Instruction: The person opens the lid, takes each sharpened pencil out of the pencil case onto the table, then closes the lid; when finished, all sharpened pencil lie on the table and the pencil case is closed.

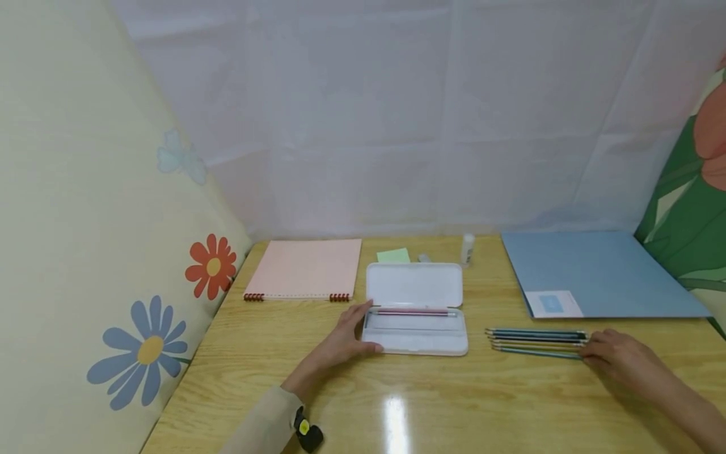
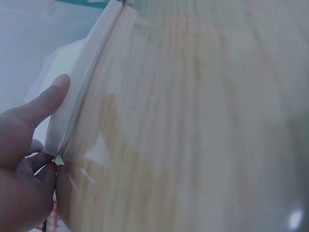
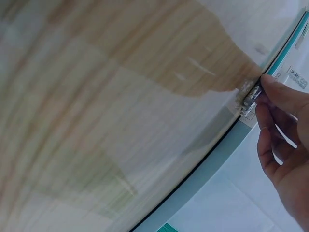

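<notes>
A white pencil case [image 1: 414, 341] lies with its lid [image 1: 415, 285] raised, and a reddish pencil [image 1: 413, 311] rests inside near the hinge. My left hand [image 1: 345, 340] holds the case by its left end, thumb at the front edge and fingers toward the back corner. In the left wrist view the thumb [image 2: 55, 94] presses along the case's side. To the right of the case several pencils [image 1: 535, 335] lie side by side, points leftward. My right hand [image 1: 621, 359] pinches the right end of the nearest one, a teal pencil [image 1: 539, 352], thumb against fingers.
A pink spiral notebook [image 1: 309, 268] lies at the back left. Green sticky notes [image 1: 394, 255], a small grey eraser [image 1: 423, 258] and a white glue stick [image 1: 467, 249] are behind the case. A large blue folder [image 1: 601, 271] covers the back right of the wooden table [image 1: 454, 403].
</notes>
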The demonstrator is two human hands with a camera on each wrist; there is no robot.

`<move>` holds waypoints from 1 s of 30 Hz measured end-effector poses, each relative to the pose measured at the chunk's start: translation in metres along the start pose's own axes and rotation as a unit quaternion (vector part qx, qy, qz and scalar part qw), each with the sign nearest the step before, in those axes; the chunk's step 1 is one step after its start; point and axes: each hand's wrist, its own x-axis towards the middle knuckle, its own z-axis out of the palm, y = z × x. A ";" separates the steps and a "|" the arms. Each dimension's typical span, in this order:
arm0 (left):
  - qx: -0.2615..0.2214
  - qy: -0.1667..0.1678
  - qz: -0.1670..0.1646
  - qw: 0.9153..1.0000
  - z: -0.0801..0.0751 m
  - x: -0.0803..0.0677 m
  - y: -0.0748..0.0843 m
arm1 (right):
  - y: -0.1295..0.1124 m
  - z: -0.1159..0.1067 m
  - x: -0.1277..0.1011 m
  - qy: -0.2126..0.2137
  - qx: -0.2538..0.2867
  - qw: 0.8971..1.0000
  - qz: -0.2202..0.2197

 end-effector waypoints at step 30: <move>0.000 0.005 0.000 1.000 0.002 0.001 -0.003 | -0.064 0.044 0.155 -0.022 -0.010 1.000 0.003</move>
